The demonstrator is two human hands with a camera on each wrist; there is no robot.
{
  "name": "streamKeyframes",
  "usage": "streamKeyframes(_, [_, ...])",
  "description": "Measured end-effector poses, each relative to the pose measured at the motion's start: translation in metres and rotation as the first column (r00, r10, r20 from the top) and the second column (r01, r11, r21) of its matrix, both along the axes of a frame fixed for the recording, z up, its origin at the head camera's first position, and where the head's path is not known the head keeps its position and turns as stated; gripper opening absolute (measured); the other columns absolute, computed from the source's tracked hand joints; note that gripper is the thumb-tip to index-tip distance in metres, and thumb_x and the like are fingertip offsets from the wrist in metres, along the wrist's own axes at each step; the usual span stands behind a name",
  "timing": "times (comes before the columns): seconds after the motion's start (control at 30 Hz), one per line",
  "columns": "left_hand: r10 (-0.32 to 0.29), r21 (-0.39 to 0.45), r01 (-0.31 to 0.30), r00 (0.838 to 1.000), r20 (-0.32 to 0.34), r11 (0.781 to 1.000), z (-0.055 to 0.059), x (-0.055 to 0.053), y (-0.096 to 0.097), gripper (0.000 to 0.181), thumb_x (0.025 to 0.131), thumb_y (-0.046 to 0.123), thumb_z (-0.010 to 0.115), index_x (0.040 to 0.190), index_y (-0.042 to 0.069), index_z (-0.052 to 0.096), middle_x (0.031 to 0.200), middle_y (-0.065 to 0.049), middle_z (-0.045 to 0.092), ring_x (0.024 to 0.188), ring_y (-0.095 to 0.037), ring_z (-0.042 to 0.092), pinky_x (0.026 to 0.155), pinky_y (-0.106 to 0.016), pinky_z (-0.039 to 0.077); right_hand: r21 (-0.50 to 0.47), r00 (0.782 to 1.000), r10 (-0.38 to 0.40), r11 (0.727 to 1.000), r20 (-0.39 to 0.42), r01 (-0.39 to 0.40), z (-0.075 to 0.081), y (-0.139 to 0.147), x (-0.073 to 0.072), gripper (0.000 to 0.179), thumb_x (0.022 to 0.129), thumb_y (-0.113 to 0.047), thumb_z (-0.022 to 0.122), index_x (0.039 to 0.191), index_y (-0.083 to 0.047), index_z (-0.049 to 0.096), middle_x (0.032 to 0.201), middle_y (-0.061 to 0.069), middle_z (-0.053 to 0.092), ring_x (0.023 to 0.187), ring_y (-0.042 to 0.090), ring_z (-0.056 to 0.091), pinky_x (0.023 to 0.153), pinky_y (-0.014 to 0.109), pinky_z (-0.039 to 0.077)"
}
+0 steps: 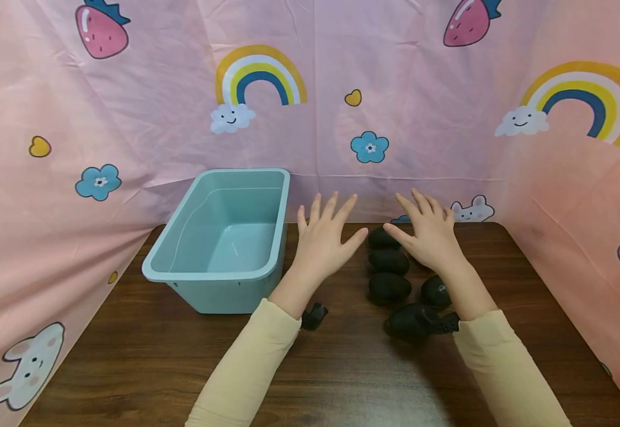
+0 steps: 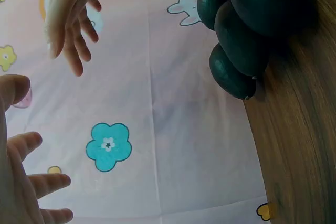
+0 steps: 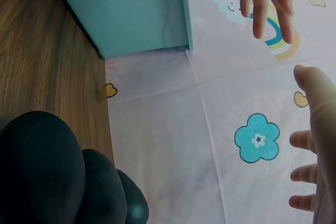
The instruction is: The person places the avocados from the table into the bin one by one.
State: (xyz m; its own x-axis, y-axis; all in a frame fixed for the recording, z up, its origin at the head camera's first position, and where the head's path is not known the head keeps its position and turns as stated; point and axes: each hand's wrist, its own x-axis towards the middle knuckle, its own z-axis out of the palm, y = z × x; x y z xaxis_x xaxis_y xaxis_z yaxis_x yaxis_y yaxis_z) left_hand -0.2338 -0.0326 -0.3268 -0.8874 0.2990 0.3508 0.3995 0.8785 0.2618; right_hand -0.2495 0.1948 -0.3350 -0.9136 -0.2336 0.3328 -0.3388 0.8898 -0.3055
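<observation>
Both hands hover over the table with fingers spread and hold nothing. My left hand (image 1: 323,240) is raised between the blue bin and a group of dark avocados (image 1: 390,289). My right hand (image 1: 431,237) is above the avocados, partly covering the back ones. The avocados lie close together on the right half of the table, several in a rough column with others beside it. In the left wrist view, dark-skinned avocados (image 2: 241,40) show at the upper right. The right wrist view has more avocados (image 3: 42,166) at lower left, apart from the fingers.
A light blue plastic bin (image 1: 208,277) stands at the left, its visible inside bare. The brown wooden table (image 1: 342,373) meets a pink patterned cloth (image 1: 182,77) at the back and sides. A black wrist camera (image 1: 315,317) sits under the left wrist.
</observation>
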Motion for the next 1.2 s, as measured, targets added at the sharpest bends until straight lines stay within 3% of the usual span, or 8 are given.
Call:
streamKeyframes(0.33, [-0.097,0.041,0.099,0.994,-0.056,0.994,0.004,0.025,-0.017,0.067,0.094,0.061,0.043,0.152,0.034,0.025,0.157,-0.004,0.022,0.144,-0.029,0.008,0.109,-0.058,0.0,-0.109,0.997,0.06,0.992,-0.051,-0.066,-0.002,0.015,0.014,0.071,0.094,-0.054,0.052,0.15,-0.017,0.033,0.155,0.017,0.02,0.137,0.044,0.019,0.103,0.069,0.004])
streamKeyframes(0.67, [-0.165,0.105,0.183,0.973,-0.16,0.977,0.002,0.047,-0.037,0.065,0.094,0.06,0.044,0.151,0.032,0.03,0.154,-0.002,0.028,0.143,-0.025,0.014,0.11,-0.055,0.004,-0.197,0.986,0.132,0.969,-0.099,-0.15,-0.006,0.032,0.027,0.06,0.094,-0.039,0.06,0.145,-0.012,0.042,0.151,0.015,0.029,0.136,0.039,0.024,0.103,0.067,0.012])
streamKeyframes(0.93, [-0.214,0.119,0.241,0.955,-0.205,0.963,-0.006,0.058,-0.056,0.061,0.094,0.053,0.051,0.148,0.027,0.04,0.152,0.001,0.032,0.142,-0.02,0.017,0.11,-0.055,0.009,-0.269,0.979,0.161,0.944,-0.122,-0.189,-0.021,0.049,0.035,0.054,0.094,-0.031,0.063,0.14,-0.008,0.047,0.146,0.018,0.035,0.131,0.046,0.03,0.098,0.071,0.017])
streamKeyframes(1.2, [-0.24,0.156,0.278,0.945,-0.224,0.948,-0.007,0.068,-0.074,0.06,0.094,0.05,0.053,0.146,0.024,0.042,0.15,0.002,0.035,0.142,-0.019,0.018,0.109,-0.056,0.013,-0.289,0.98,0.165,0.938,-0.108,-0.19,-0.036,0.061,0.04,0.059,0.089,-0.026,0.071,0.139,-0.006,0.047,0.145,0.02,0.037,0.131,0.047,0.03,0.097,0.071,0.019])
